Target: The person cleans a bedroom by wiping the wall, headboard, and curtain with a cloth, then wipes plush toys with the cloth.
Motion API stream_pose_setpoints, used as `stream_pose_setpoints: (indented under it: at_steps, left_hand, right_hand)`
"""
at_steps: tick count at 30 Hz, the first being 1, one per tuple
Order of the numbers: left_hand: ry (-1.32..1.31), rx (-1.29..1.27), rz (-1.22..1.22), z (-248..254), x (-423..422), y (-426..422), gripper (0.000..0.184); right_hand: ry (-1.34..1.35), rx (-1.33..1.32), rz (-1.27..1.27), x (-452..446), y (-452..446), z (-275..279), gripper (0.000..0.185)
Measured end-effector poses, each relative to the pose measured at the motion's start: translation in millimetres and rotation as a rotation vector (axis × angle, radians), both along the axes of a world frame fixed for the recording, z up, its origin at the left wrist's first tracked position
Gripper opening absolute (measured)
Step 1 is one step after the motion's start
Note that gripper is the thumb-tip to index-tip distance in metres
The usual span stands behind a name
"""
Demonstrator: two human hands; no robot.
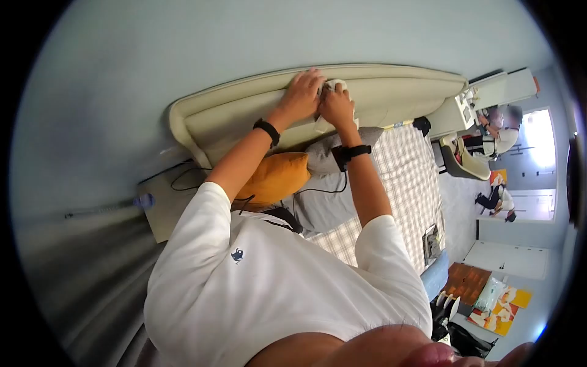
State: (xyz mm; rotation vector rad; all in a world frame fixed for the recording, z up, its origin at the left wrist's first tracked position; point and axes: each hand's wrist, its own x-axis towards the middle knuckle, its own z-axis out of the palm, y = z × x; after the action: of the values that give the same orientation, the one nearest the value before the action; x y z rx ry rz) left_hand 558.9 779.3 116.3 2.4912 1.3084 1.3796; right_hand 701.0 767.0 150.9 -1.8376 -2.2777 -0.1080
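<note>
My left hand (299, 96) rests on the upper part of the beige padded headboard (403, 92), its fingers stretched out and somewhat apart. Right beside it, my right hand (337, 109) is closed around a pale crumpled cloth (336, 84) and presses it against the headboard. A black band is on each wrist, with a dark device and cable at the right one. Below the hands lie an orange pillow (278, 177) and a grey pillow (324, 153). The cloth is partly hidden by my fingers.
A checked bed cover (406, 171) spreads to the right. Beyond are a chair (465, 160), a white desk (449, 116), a seated person (504, 137) and another person (502, 199) farther off. A bedside table (162, 205) stands at the left, near dark curtains (92, 275).
</note>
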Motion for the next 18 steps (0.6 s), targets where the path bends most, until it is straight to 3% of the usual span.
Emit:
stream_pose_setpoints:
  at_steps: [5,9,13,15,16,18]
  left_hand:
    - [-0.192,-0.205,-0.069,-5,-54,-104,0.050]
    - [-0.155,-0.153,-0.037,37,-139,-154,0.041]
    - [-0.293,0.005,0.270,36,-211,-163,0.022]
    - [-0.254,-0.069,0.298,24,-238,-164,0.024]
    - [-0.096,-0.064,0.383,18,-247,-166,0.027]
    - [0.116,-0.164,0.437,-2,-266,-167,0.033]
  right_hand:
    - [0.057,-0.084,0.141,-47,-17,-50,0.032]
    - [0.098,0.055,0.119,-129,-59,-18,0.035]
    - [0.294,-0.044,0.274,-169,-102,-32,0.041]
    - [0.850,-0.361,0.391,-180,-130,-39,0.047]
    - [0.853,-0.372,0.381,-177,-138,-46,0.047]
    - [1.715,-0.620,0.055,-170,-153,-59,0.047]
